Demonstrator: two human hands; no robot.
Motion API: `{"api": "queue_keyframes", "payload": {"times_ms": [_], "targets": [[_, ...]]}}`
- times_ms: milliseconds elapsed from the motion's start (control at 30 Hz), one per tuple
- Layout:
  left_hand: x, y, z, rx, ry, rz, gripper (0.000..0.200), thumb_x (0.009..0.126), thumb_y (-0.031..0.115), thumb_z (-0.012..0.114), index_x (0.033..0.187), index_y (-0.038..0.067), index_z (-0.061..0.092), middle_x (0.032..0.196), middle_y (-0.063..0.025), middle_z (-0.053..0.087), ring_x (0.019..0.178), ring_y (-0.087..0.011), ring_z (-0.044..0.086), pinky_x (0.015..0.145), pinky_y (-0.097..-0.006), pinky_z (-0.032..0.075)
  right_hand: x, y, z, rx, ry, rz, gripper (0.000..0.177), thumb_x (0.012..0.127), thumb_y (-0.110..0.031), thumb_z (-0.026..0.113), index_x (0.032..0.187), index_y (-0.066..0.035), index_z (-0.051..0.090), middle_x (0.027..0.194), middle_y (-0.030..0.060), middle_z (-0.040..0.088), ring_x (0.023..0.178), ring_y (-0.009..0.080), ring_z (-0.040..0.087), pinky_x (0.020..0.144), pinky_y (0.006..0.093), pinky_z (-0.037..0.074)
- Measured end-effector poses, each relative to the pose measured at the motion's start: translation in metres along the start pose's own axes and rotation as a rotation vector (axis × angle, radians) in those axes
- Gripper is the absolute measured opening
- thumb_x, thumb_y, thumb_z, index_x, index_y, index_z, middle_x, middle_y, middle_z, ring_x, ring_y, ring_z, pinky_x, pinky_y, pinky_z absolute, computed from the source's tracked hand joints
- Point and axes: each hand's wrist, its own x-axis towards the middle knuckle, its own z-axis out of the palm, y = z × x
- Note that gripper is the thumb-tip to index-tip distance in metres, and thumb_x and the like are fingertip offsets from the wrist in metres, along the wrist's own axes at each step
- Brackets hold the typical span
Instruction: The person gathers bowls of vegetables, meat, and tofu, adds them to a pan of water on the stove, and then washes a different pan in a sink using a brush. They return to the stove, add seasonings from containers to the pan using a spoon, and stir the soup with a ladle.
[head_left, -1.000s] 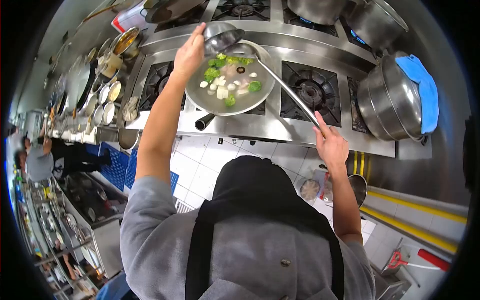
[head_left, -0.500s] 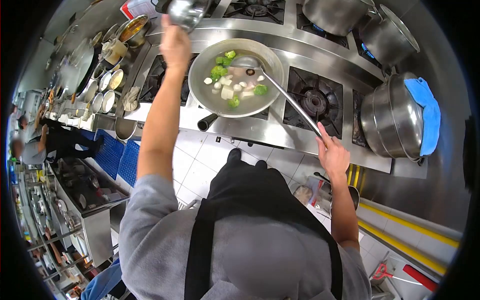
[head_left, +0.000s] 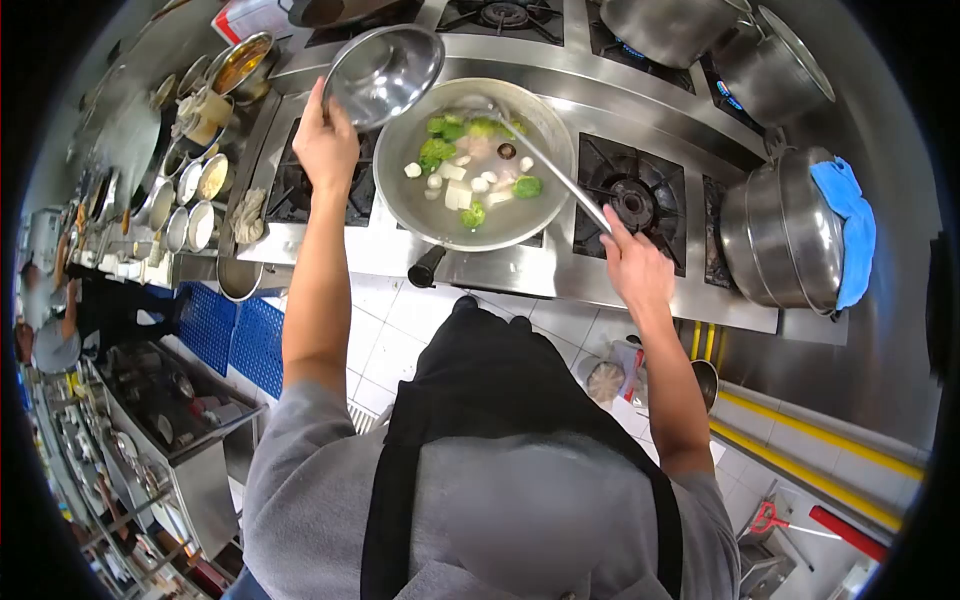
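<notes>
A wide wok (head_left: pixel 400 205) stands on the stove with cloudy liquid in it. Broccoli (head_left: pixel 437 150), white chunks (head_left: pixel 458 195) and a dark round slice (head_left: pixel 507 151) float there. My left hand (head_left: pixel 327 142) grips the rim of a shiny metal bowl (head_left: pixel 384 75), tilted beside the wok's upper left edge; its visible inside holds nothing. In my right hand (head_left: pixel 637 265) is the long handle of a ladle (head_left: pixel 560 172). The ladle's head is at the far side of the wok, mostly hidden by liquid and steam. The wok's black handle (head_left: pixel 427 267) points toward me.
Bare burners flank the wok, one at the right (head_left: pixel 632 195). A large steel pot (head_left: pixel 770 230) with a blue cloth (head_left: pixel 845 230) stands far right, and other pots (head_left: pixel 665 30) sit behind over flames. Small bowls (head_left: pixel 200 226) line the left counter. Another person (head_left: pixel 60 340) stands far left.
The metal bowl has come down and toward the wok, now more fully in view. My right hand has moved slightly left and up, and the ladle's head has shifted to the wok's far side.
</notes>
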Motion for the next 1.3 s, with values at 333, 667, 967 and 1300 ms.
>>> {"api": "queue_keyframes", "payload": {"times_ms": [333,667,967,1300], "targets": [[0.001,-0.026,-0.017,0.007,-0.054,-0.123,0.018,0.091,0.018,0.060,0.082,0.003,0.061,0.055,-0.0084,0.052,0.047,-0.0189,0.048,0.050,-0.0347,0.041,-0.070,-0.026,0.003,0.094,-0.036,0.188,0.047,0.093,-0.038,0.057,0.139,-0.040,0.049,0.071,0.0095,0.061,0.064,0.0332,0.065,0.059,0.0473,0.052],[0.008,-0.058,0.038,-0.070,-0.347,-0.219,0.024,0.090,0.014,0.056,0.102,-0.004,0.066,0.081,-0.0189,0.068,0.071,-0.0238,0.065,0.061,-0.0383,0.050,-0.088,-0.058,0.069,0.717,0.018,0.629,0.044,0.091,-0.038,0.062,0.134,-0.033,0.056,0.082,0.0129,0.068,0.070,0.0328,0.066,0.064,0.0425,0.052],[0.047,0.024,0.021,-0.853,-0.610,-0.658,0.025,0.096,0.013,0.056,0.109,-0.008,0.056,0.102,-0.0175,0.065,0.085,-0.0243,0.067,0.070,-0.0388,0.061,-0.035,0.016,0.112,1.399,0.152,0.891,0.036,0.093,-0.032,0.064,0.121,-0.010,0.067,0.060,0.0036,0.055,0.044,0.0111,0.048,0.040,0.0289,0.040],[-0.063,0.288,0.037,-1.006,-1.136,-0.265,0.030,0.095,0.020,0.061,0.110,-0.005,0.061,0.111,-0.0152,0.063,0.099,-0.0224,0.060,0.088,-0.0343,0.048,-0.134,0.043,0.094,0.722,0.458,0.418,0.026,0.087,-0.031,0.056,0.091,-0.009,0.070,0.093,0.0172,0.067,0.092,0.0364,0.063,0.082,0.0483,0.050]]}}
